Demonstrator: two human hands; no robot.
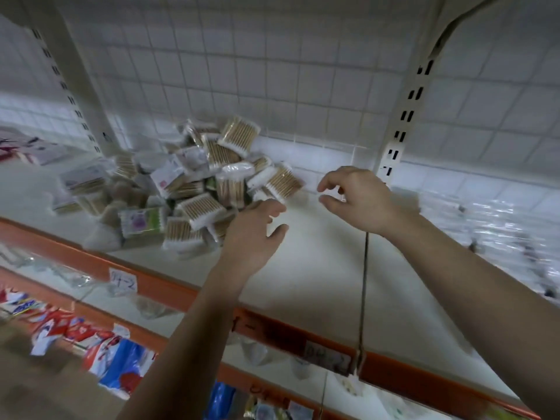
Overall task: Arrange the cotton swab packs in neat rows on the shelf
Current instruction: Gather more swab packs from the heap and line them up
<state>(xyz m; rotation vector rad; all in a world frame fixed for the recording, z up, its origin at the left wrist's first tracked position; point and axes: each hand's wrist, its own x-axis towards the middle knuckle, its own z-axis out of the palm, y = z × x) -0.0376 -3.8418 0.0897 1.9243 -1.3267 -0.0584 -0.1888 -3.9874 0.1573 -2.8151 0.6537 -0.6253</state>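
Orange trim [169, 286] runs along the front of the white shelf [303, 268], with a handwritten label [122, 281] stuck to it. At the far left lie some flat boxes [33, 150], too blurred to read. Next comes the cotton swab packs [194, 189], all dumped in one loose heap against the wire grid back panel [272, 71], tilted and overlapping every way; no row is laid out. The left hand [257, 231] reaches to the heap's right edge, fingers spread and relaxed, the fingertips at or just touching the nearest pack, gripping nothing. The bare stretch of shelf beyond it looks like the room for the rows. The right hand [360, 198] hovers above that bare stretch, thumb and forefinger loosely curved with a gap between them, holding nothing. A dark cord [363, 283] hangs below its wrist. Far right lie clear plastic packets [485, 225], blurred. By this view the sorting has scarcely started: nearly every pack remains to be lifted out and lined up.
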